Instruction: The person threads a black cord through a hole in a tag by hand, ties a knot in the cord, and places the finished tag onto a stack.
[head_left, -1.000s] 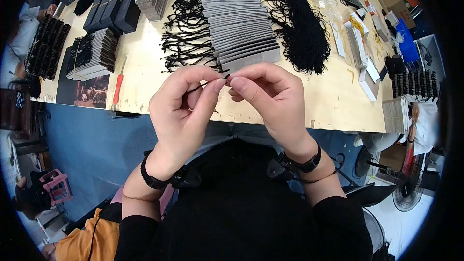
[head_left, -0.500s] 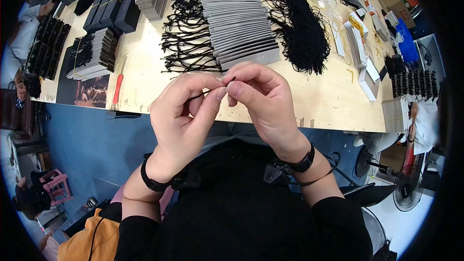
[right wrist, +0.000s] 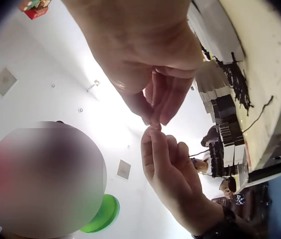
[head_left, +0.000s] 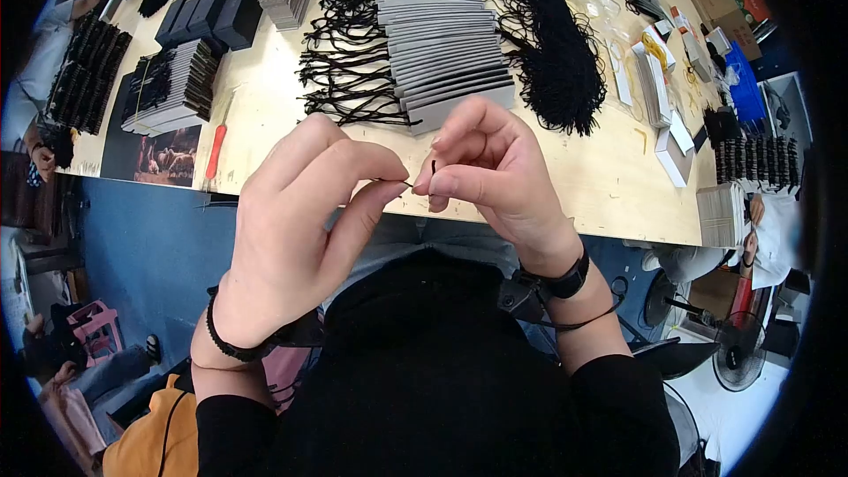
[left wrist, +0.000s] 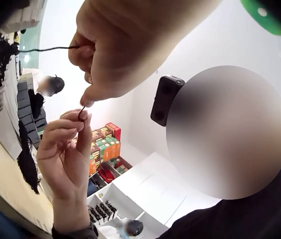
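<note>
Just over the table's front edge, both hands meet at a thin black cord (head_left: 434,167). My left hand (head_left: 296,221) pinches it between thumb and forefinger. Thumb and forefinger of my right hand (head_left: 503,177) pinch it beside its short end, which sticks up past the thumb. In the left wrist view, a length of black cord (left wrist: 48,49) trails out of the left hand's curled fingers, and a small bend of cord shows at the right fingertips. Beyond the hands lies a long row of grey folded cards (head_left: 442,35), with black cords (head_left: 349,79) fanned out from its left side.
A thick bundle of black cords (head_left: 561,62) lies right of the cards. Banded cards (head_left: 172,88), dark boxes (head_left: 216,4) and a red-handled tool (head_left: 215,152) are on the left. White boxes (head_left: 676,150) and a blue bin (head_left: 745,84) stand at the right.
The hands have come slightly lower and nearer the body. My left hand has turned and swung left at the wrist. The right fingers have spread, and the cord end now points up.
</note>
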Available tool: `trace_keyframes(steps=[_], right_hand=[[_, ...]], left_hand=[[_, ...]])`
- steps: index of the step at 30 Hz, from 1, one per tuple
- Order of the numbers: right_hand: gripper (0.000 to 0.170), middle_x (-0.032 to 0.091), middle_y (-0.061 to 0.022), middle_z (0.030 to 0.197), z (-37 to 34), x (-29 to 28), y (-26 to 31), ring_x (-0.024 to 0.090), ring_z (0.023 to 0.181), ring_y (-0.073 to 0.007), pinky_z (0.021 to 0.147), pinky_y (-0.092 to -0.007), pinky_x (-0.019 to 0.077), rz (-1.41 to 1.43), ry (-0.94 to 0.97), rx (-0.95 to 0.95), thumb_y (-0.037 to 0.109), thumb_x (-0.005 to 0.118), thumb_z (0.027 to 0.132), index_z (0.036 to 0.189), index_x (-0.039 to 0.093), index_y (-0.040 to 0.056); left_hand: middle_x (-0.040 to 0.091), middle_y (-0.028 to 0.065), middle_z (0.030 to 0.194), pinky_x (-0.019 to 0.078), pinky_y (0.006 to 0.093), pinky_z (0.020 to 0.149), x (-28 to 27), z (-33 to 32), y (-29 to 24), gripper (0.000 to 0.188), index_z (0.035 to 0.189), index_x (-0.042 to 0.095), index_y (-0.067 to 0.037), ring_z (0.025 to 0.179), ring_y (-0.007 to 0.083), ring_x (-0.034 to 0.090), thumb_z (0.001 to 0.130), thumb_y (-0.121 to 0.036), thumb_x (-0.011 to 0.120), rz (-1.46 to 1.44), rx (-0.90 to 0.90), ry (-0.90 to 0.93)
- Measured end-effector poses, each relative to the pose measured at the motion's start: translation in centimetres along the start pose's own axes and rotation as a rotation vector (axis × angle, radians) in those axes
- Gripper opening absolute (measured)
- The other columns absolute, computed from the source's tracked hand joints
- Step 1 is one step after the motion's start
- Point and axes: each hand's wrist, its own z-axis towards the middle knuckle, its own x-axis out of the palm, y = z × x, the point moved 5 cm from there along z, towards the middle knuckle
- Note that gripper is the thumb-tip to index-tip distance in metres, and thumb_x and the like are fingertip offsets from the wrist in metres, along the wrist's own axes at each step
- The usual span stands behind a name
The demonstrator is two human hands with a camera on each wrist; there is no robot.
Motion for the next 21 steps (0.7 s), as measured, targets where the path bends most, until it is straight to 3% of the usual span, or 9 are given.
trace_keyframes(steps=[2, 4, 12, 15, 17, 20, 21], right_hand=[[0.011, 0.064, -0.0108, 0.078, 0.2, 0.2, 0.2, 0.063, 0.07, -0.0131, 0.06, -0.0214, 0.0518, -0.048, -0.006, 0.068, 0.002, 0.063, 0.077, 0.085, 0.055, -0.0001], [0.012, 0.064, -0.0095, 0.075, 0.3, 0.3, 0.0, 0.062, 0.068, -0.0126, 0.06, -0.0213, 0.0516, -0.127, -0.023, 0.174, 0.003, 0.064, 0.077, 0.085, 0.055, -0.0004], [0.014, 0.064, -0.0067, 0.079, 0.8, 0.6, -0.8, 0.061, 0.069, -0.0107, 0.064, -0.0222, 0.0503, -0.153, 0.076, 0.303, 0.01, 0.063, 0.079, 0.087, 0.06, -0.0015], [0.014, 0.063, -0.0066, 0.082, 0.6, 0.3, -1.3, 0.06, 0.072, -0.0109, 0.067, -0.0225, 0.0497, -0.01, 0.042, 0.329, 0.01, 0.062, 0.08, 0.089, 0.06, -0.001], [0.015, 0.063, -0.0079, 0.084, 0.5, 0.2, -1.5, 0.06, 0.073, -0.0115, 0.069, -0.0229, 0.0492, 0.13, 0.03, 0.351, 0.011, 0.06, 0.082, 0.091, 0.059, -0.0003], [0.015, 0.063, -0.0086, 0.085, 0.4, -0.2, -1.4, 0.06, 0.074, -0.0119, 0.071, -0.0234, 0.049, 0.17, -0.026, 0.31, 0.011, 0.058, 0.082, 0.092, 0.059, -0.0002], [0.015, 0.063, -0.0086, 0.085, 0.4, -0.2, -1.4, 0.06, 0.074, -0.0119, 0.071, -0.0234, 0.049, 0.171, -0.028, 0.309, 0.011, 0.058, 0.082, 0.092, 0.059, -0.0002]], left_hand=[[0.045, 0.0039, 0.069, 0.0345, 0.0239, 0.051, -0.2, 0.2, 0.1, 0.014, 0.08, 0.06, -0.003, 0.06, 0.0139, 0.044, 0.068, 0.003, 0.064, 0.03, 0.042, -0.004], [0.045, 0.0054, 0.07, 0.036, 0.027, 0.053, -0.2, 0.5, -0.1, 0.015, 0.08, 0.06, -0.003, 0.062, 0.018, 0.045, 0.067, 0.002, 0.064, 0.109, 0.177, 0.056], [0.047, 0.0052, 0.073, 0.0386, 0.0262, 0.056, 1.1, 1.9, 1.5, 0.014, 0.081, 0.061, -0.003, 0.066, 0.0176, 0.048, 0.068, 0.0, 0.063, -0.022, 0.263, 0.148], [0.051, 0.0047, 0.079, 0.0414, 0.0248, 0.062, 1.6, 2.0, 2.7, 0.014, 0.083, 0.062, -0.003, 0.072, 0.0168, 0.052, 0.07, 0.0, 0.063, -0.191, 0.136, 0.12], [0.055, 0.0056, 0.085, 0.0425, 0.0255, 0.069, 0.8, 1.6, 2.9, 0.014, 0.085, 0.063, -0.003, 0.079, 0.0169, 0.054, 0.071, 0.001, 0.063, -0.102, 0.089, -0.163], [0.057, 0.0073, 0.087, 0.0425, 0.0269, 0.071, 0.9, 0.3, 2.8, 0.015, 0.084, 0.063, -0.003, 0.082, 0.0177, 0.054, 0.069, 0.001, 0.064, -0.028, 0.064, -0.127], [0.058, 0.0056, 0.078, 0.0434, 0.0293, 0.066, 0.9, 0.3, 2.2, 0.018, 0.081, 0.064, -0.006, 0.075, 0.0205, 0.055, 0.064, 0.0, 0.067, 0.004, 0.125, -0.184]])
